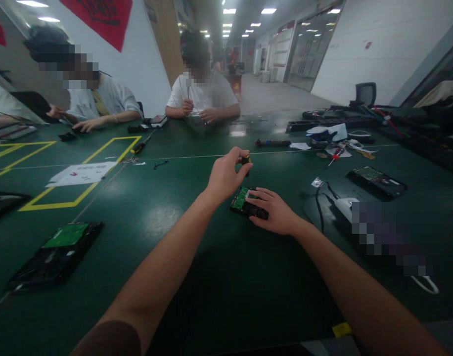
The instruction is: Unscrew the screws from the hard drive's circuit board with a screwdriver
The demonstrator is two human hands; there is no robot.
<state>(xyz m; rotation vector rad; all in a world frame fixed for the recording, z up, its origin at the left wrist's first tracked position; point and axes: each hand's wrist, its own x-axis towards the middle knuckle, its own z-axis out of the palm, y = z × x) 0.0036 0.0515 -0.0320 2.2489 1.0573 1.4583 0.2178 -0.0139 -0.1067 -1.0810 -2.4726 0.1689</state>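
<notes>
A hard drive (pixel 240 199) with a green circuit board facing up lies on the green table in front of me. My right hand (pixel 274 212) rests over its right side, fingers spread across the board and the black casing. Above the drive's far edge, my left hand (pixel 226 174) grips the yellow-and-black handle of a screwdriver (pixel 246 160) between thumb and fingers. The handle looks upright. Its shaft and tip are not clearly visible, so I cannot tell whether it touches the drive.
More hard drives lie at left (pixel 67 236) and right (pixel 377 180). Another screwdriver (pixel 138 147) sits near a white paper (pixel 81 174). Right of my hand are a black cable (pixel 317 200) and a red-handled screwdriver (pixel 335 157). Co-workers (pixel 202 94) sit across the table.
</notes>
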